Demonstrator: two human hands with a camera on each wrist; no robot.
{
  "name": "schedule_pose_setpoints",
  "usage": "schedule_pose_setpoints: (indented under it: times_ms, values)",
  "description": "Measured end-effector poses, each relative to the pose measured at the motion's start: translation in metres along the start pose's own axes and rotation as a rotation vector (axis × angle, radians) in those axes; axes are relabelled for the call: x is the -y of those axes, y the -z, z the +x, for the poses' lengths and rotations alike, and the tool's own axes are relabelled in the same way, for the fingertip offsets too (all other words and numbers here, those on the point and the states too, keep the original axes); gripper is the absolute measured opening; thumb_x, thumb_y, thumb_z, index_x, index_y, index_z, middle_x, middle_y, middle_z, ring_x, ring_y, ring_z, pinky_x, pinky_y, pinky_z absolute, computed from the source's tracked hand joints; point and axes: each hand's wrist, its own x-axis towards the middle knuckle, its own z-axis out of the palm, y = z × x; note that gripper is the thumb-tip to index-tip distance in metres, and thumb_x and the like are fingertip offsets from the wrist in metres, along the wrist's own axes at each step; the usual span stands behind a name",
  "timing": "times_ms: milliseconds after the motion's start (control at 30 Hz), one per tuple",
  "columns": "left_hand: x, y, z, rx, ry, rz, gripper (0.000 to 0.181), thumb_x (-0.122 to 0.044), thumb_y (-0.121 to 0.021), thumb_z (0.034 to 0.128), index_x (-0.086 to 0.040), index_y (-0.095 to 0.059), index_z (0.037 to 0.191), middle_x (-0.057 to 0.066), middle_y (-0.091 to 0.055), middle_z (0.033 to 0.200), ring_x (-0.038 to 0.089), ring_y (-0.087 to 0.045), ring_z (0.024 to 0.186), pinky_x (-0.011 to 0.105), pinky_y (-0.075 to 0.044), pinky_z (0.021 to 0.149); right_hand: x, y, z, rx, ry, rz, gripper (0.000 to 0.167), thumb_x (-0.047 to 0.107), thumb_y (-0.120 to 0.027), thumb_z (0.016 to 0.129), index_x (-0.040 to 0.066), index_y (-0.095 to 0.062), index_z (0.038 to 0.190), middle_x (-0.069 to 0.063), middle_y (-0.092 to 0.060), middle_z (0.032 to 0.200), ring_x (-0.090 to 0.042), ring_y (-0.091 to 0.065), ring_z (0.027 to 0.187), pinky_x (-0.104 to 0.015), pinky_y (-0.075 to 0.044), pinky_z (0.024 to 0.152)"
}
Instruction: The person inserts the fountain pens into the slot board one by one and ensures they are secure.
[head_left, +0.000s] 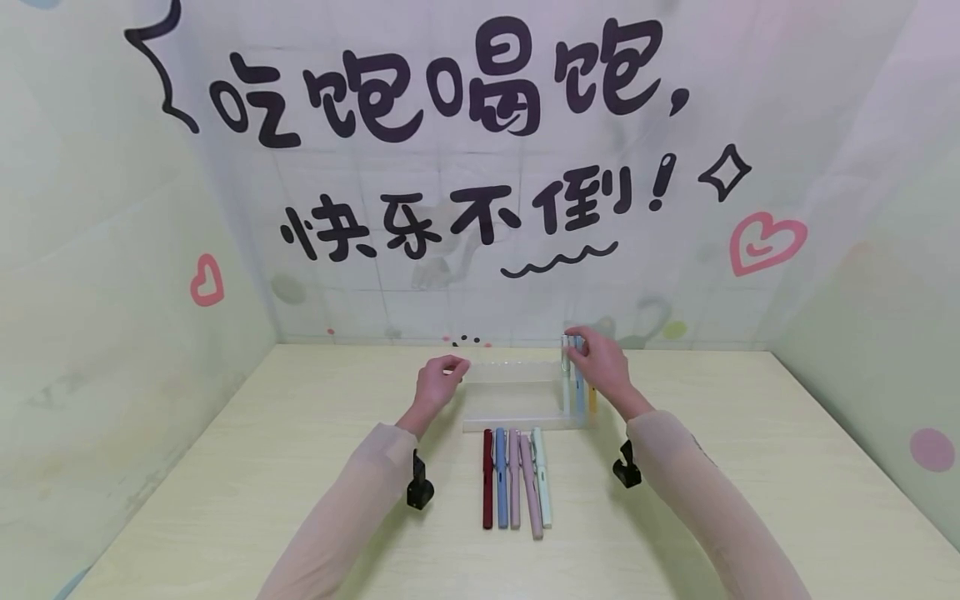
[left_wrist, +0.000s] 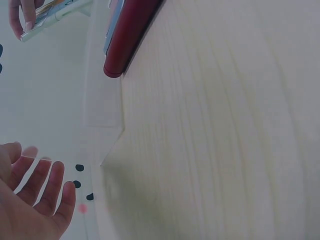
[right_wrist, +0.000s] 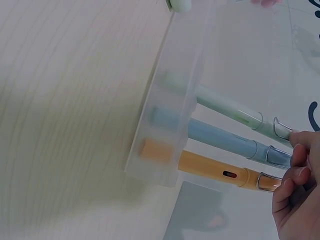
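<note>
A translucent pen stand (head_left: pixel 513 423) is on the table, its left top corner pinched between the thumb and fingers of my left hand (head_left: pixel 441 385); in the left wrist view, that hand (left_wrist: pixel 37 200) has its fingertips behind the clear edge. At the stand's right end, my right hand (head_left: pixel 604 362) pinches the capped top of an upright pale green pen (right_wrist: pixel 227 111). Beside this pen stand a light blue pen (right_wrist: pixel 225 140) and an orange pen (right_wrist: pixel 212 167), their lower ends behind the stand's frosted front. The right hand's curled lower fingers (right_wrist: pixel 292 192) are close to the blue and orange caps.
In front of the stand, several pens lie side by side: dark red (head_left: pixel 488 479), blue (head_left: pixel 502 479), two pinkish-purple (head_left: pixel 514 479) and pale green (head_left: pixel 542 479). One purple pen is slightly slanted. A printed cloth wall (head_left: pixel 420 308) rises behind the table (head_left: pixel 300 433).
</note>
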Motion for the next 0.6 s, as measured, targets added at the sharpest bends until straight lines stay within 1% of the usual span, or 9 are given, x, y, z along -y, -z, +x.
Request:
schedule_pose_setpoints:
  times_ms: [100, 200, 367, 467, 600]
  values:
    - [0.0, 0.0, 0.0, 0.0, 0.002, 0.002, 0.026, -0.023, -0.054, 0.0886, -0.002, -0.063, 0.101, 0.009, -0.062, 0.093, 0.02, -0.06, 0.077, 0.033, -0.048, 0.071, 0.0, -0.001, 0.0, 0.008, -0.011, -0.006, 0.029, 0.017, -0.058, 0.085, 0.008, -0.058, 0.112, 0.001, -0.045, 0.053, -0.013, -0.036, 0.042, -0.024, -0.024, 0.036]
    - [0.0, 0.0, -0.001, 0.002, 0.005, 0.005, 0.027, -0.025, -0.054, 0.0887, -0.002, -0.063, 0.102, 0.009, -0.062, 0.093, 0.02, -0.06, 0.077, 0.033, -0.047, 0.072, 0.002, -0.001, -0.001, 0.001, -0.005, 0.006, 0.031, 0.016, -0.058, 0.085, 0.006, -0.057, 0.114, 0.0, -0.046, 0.054, -0.013, -0.036, 0.042, -0.025, -0.025, 0.036]
    - [-0.001, 0.001, -0.001, 0.002, 0.0, 0.006, 0.027, -0.023, -0.054, 0.089, -0.001, -0.063, 0.102, 0.009, -0.062, 0.093, 0.02, -0.06, 0.077, 0.034, -0.048, 0.071, 0.006, 0.0, -0.006, -0.034, 0.037, 0.046, 0.031, 0.015, -0.059, 0.084, 0.004, -0.057, 0.112, 0.0, -0.045, 0.054, -0.013, -0.037, 0.043, -0.026, -0.026, 0.037]
    - [-0.001, 0.001, -0.001, 0.002, 0.003, 0.002, 0.027, -0.023, -0.054, 0.0888, -0.001, -0.063, 0.101, 0.009, -0.061, 0.093, 0.02, -0.059, 0.076, 0.032, -0.048, 0.068, 0.007, -0.003, -0.013, -0.039, 0.065, 0.075, 0.03, 0.016, -0.06, 0.084, 0.004, -0.057, 0.111, 0.001, -0.045, 0.054, -0.013, -0.037, 0.044, -0.026, -0.027, 0.038]
    - [-0.001, 0.0, 0.0, 0.002, 0.016, -0.004, 0.026, -0.024, -0.054, 0.0884, -0.002, -0.063, 0.1, 0.008, -0.062, 0.092, 0.019, -0.059, 0.076, 0.03, -0.048, 0.067, 0.008, -0.008, -0.025, -0.027, 0.088, 0.103, 0.027, 0.018, -0.06, 0.084, 0.006, -0.059, 0.108, 0.003, -0.045, 0.054, -0.013, -0.037, 0.044, -0.026, -0.027, 0.039]
